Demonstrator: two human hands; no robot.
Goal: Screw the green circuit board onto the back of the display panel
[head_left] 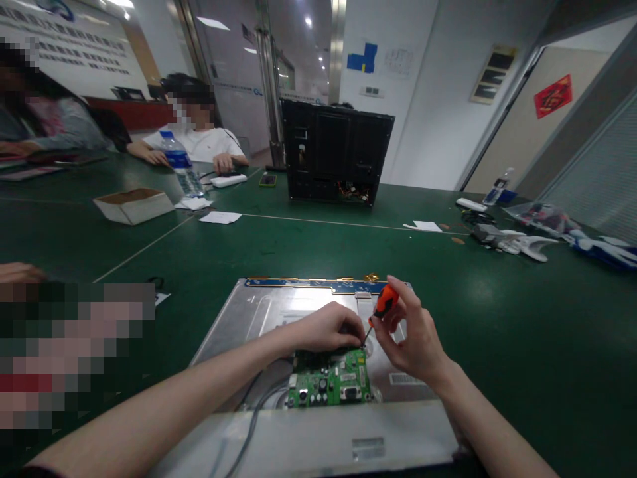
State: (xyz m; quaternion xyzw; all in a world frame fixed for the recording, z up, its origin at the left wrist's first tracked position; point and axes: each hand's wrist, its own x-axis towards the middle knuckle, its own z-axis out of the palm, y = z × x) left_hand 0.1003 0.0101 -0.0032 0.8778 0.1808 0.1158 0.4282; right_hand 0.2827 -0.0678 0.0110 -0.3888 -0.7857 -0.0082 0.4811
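My right hand (414, 335) grips an orange and black screwdriver (385, 303) by its handle. The tool tilts, its tip down at the far right corner of a green circuit board (331, 384). Close by that tip, my left hand (332, 326) has its fingers bent and drawn together over the board's far edge; whatever they may pinch is hidden. The board lies on the silvery metal back of a display panel (233, 332). Along the panel's far edge runs a narrow blue circuit strip (298, 284). A grey cable (255, 421) trails from the board toward me.
A black monitor housing (338, 153) stands upright across the green table (522, 332). Farther left are a water bottle (182, 162) and an open box (133, 207). Tools and bags (512, 240) lie at right. Other people sit at left, one very near my left arm.
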